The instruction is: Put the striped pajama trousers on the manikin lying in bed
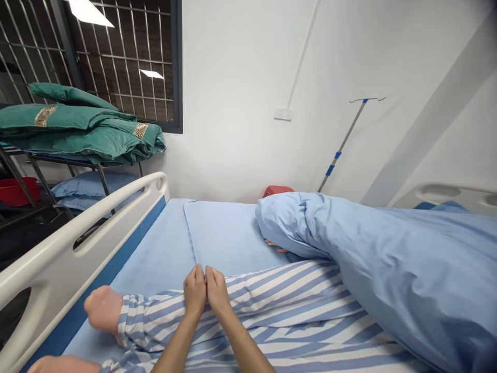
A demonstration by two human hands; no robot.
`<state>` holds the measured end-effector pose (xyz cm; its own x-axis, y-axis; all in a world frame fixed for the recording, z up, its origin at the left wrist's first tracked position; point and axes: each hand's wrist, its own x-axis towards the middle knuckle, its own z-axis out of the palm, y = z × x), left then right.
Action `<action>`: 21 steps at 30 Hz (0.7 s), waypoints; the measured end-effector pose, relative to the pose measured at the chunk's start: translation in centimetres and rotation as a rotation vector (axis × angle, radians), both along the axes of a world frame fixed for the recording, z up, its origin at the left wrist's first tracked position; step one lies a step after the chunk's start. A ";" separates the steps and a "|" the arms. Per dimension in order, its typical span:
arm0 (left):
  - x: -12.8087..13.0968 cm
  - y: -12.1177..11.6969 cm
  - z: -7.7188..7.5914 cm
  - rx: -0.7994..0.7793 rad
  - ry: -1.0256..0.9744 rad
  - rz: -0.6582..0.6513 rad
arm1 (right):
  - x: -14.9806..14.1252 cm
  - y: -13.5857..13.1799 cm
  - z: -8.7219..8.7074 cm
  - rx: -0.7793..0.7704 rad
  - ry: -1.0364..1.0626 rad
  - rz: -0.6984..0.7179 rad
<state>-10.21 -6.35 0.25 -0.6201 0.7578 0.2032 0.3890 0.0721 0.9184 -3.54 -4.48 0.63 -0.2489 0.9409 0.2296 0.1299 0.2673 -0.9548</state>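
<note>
The left hand (195,290) and right hand (217,294) lie side by side, fingers (199,274) flat, narrowly together and gripping nothing, on a striped cotton sleeve (155,316). Its mannequin hand (103,309), smooth and rubbery, rests on the blue bedsheet (229,233) beside a white bed rail (58,264); a puffy blue quilt (388,269) lies beyond.

Manikin hand (103,310): smooth matt plastic, prob. vinyl. Striped gown (272,305): matt woven cloth, soft creases. Blue duvet cover (404,269): matt cloth too. Bed rail (50,269): smooth semi-gloss white plastic. IV pole (344,145): dull metal, blue plastic clips (330,170).
</note>
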 end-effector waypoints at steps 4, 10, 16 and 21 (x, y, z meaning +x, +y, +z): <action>2.0 0.9 0.3 0.011 -0.031 -0.031 | 2.3 0.9 0.1 0.066 -0.058 -0.014; 4.5 2.2 0.7 0.024 0.018 -0.093 | 5.4 2.2 0.1 0.145 -0.134 -0.123; 7.5 3.8 1.4 -0.019 -0.005 -0.165 | 8.1 3.5 0.6 0.113 -0.204 -0.296; 9.3 4.9 1.9 -0.075 0.066 -0.134 | 10.1 4.0 0.5 0.207 -0.348 -0.283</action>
